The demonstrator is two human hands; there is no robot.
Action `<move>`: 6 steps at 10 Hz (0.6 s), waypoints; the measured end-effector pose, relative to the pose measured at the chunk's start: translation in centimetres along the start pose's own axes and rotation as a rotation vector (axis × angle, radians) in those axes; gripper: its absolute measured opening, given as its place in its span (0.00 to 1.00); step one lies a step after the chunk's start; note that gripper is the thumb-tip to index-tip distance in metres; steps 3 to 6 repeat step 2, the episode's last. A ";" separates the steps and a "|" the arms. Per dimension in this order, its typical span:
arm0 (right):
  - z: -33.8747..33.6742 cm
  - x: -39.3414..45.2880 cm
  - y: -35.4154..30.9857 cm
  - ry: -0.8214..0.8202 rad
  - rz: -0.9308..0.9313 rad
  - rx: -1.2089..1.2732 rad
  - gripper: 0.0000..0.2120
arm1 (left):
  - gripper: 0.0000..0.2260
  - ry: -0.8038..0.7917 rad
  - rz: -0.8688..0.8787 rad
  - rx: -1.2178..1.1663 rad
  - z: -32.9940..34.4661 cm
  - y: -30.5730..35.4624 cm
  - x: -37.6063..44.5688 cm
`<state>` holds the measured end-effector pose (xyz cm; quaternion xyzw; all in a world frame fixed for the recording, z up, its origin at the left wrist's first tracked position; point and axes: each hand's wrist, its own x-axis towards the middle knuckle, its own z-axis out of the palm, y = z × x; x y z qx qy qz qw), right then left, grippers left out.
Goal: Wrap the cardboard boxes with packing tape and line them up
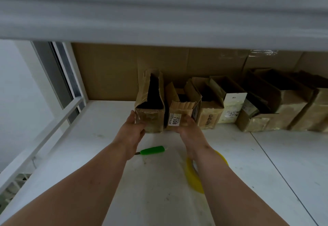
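Both my forearms fill the near part of the view, reaching up the white worktop (99, 137) toward the row of boxes at its far edge. My left hand (132, 130) lies with straight fingers pressed against the left side of the tall brown cardboard box with a torn open top (150, 108), thumb up along its front corner. My right hand (189, 128) cups the lower front corner of the short brown cardboard box with the white "7108" label (179, 117); its fingers are mostly hidden behind the box, so I cannot tell how tightly they curl.

These two boxes stand upright side by side, nearly touching. The tall one is creased, its flaps ragged and its inside dark. The short one has a corrugated flap folded over its front.

To their right the line runs on along the far edge: a brown open-flapped cardboard box (209, 117), a cream-fronted box (232, 108), then larger brown cartons (287, 112) reaching the right edge. A flat cardboard sheet (110, 73) stands behind them all.

Nearer me, between my arms, lies a green-handled knife (152, 150), and a yellow roll of packing tape (193, 174) lies partly under my right forearm.
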<state>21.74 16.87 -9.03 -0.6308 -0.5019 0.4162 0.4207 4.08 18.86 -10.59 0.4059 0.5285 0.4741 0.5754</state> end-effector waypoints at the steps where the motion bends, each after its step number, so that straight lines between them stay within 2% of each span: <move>1: -1.0 -0.7 -0.1 0.013 -0.049 0.016 0.23 | 0.34 0.014 0.012 -0.003 0.5 0.3 -0.8; 2: -2.1 -0.9 -0.2 0.092 -0.081 0.031 0.18 | 0.34 0.108 0.019 0.019 0.9 0.3 -1.3; 6: -2.1 -0.9 -0.2 0.092 -0.081 0.031 0.18 | 0.34 0.108 0.019 0.019 0.9 0.3 -1.3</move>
